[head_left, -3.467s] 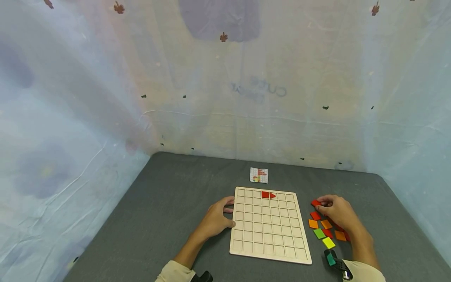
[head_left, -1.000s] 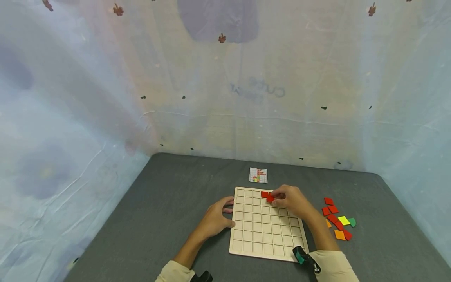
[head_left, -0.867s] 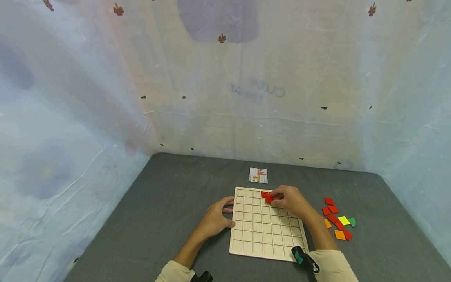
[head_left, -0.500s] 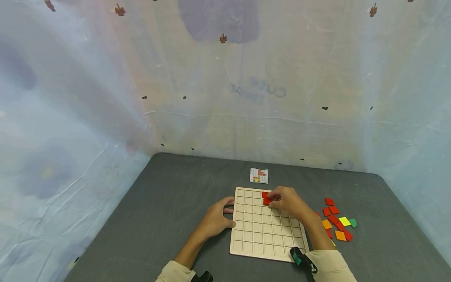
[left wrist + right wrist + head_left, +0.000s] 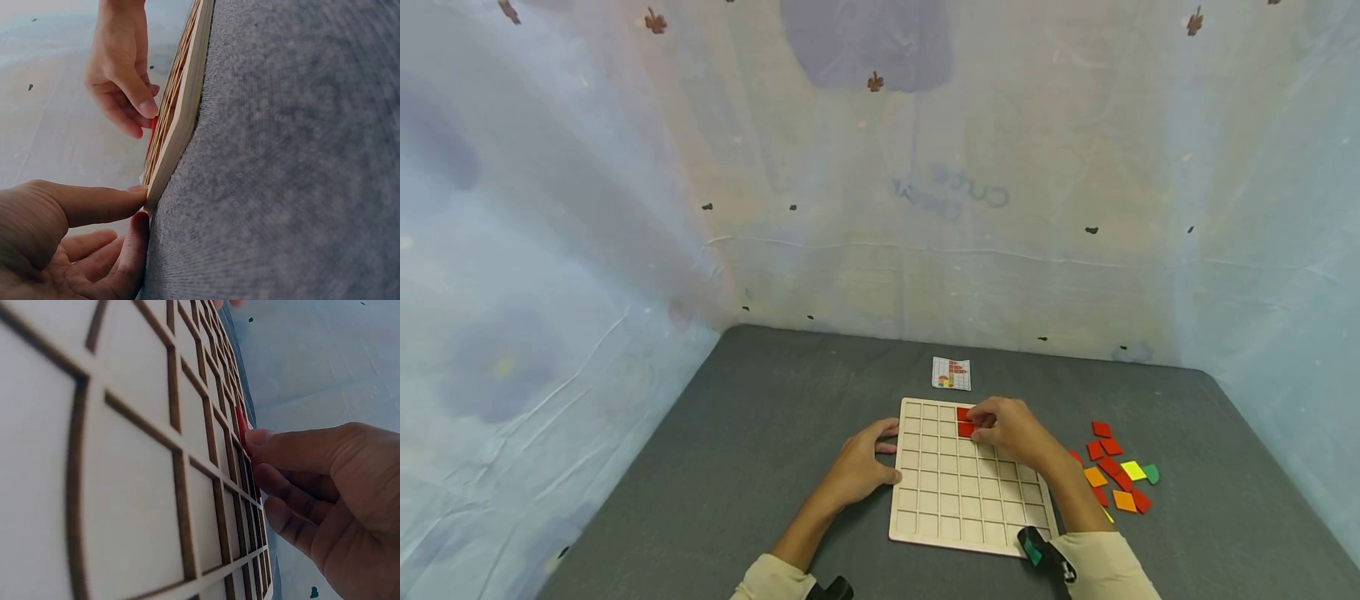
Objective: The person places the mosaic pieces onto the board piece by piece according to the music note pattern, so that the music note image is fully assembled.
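A pale wooden grid board [image 5: 967, 502] lies on the grey table. My left hand [image 5: 863, 464] rests against its left side; thumb and fingers touch the edge, seen closely at the board's wooden edge [image 5: 182, 134] in the left wrist view. Near the top row my right hand [image 5: 1009, 429] pinches a red square tile [image 5: 966, 430], which lines up with a second-row cell. Directly above it sits another red square tile [image 5: 962, 414], partly covered by the fingers. The right wrist view shows the thumb of my right hand [image 5: 350, 487] on the red edge.
A small printed card [image 5: 951, 373] with a coloured pattern lies behind the board. To the right are several loose tiles, among them a red tile [image 5: 1101, 429], a yellow tile [image 5: 1133, 471], a green rounded tile [image 5: 1152, 474] and an orange tile [image 5: 1124, 501].
My right hand has come from the tile pile to the board with a red square tile, then shifted slightly left until the tile lines up under the upper one. The left hand stays put.
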Demonstrator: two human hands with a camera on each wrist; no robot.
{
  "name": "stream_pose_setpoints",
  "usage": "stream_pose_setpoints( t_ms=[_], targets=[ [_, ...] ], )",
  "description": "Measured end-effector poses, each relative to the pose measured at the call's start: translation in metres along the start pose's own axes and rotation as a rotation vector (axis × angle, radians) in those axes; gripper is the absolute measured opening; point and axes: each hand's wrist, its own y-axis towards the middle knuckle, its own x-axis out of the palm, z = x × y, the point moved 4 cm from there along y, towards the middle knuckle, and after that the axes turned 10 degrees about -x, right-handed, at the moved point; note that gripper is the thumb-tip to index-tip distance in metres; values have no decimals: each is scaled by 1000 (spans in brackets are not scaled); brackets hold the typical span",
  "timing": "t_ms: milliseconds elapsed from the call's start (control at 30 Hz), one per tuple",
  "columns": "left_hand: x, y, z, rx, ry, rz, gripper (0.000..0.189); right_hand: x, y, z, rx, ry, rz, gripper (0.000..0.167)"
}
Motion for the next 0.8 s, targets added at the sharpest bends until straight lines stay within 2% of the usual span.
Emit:
stream_pose_setpoints(
  t_ms=[167, 567, 800],
  targets=[
    [0, 0, 0, 2, 4, 1, 83, 0, 0, -1, 14, 28, 2, 28],
    [0, 1, -1, 7, 2, 2, 82, -8, -10, 6, -48, 15, 52, 25],
    [0, 1, -1, 10, 7, 6, 82, -18, -24, 10, -11, 16, 99, 28]
  ],
)
